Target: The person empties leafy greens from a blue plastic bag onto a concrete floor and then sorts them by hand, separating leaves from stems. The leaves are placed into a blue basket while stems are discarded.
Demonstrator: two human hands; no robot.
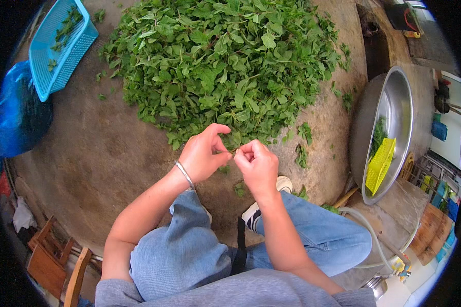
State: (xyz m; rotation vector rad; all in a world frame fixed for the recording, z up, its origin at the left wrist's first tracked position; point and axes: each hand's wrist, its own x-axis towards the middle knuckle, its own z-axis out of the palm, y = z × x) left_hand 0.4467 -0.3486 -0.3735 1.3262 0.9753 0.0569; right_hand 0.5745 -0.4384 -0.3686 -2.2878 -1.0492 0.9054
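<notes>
A large heap of leafy green sprigs (223, 65), which look like mint, spreads over the concrete floor before me. Just in front of its near edge, my two hands meet at one small sprig (234, 150). My right hand (258, 167) pinches its stem between thumb and forefinger. On the other side, my left hand (203, 155) has its thumb at the stem, its forefinger raised and the other fingers curled behind. The fingers partly hide the sprig. A silver bangle (183, 173) circles my left wrist.
At the upper left a blue plastic basket (67, 69) holding a few sprigs leans by a blue plastic bag (21, 115). To the right, a tilted steel basin (401, 99) contains a yellow basket (380, 167) and feathery greens. A hose (363, 220) and wooden chair (48, 264) flank me.
</notes>
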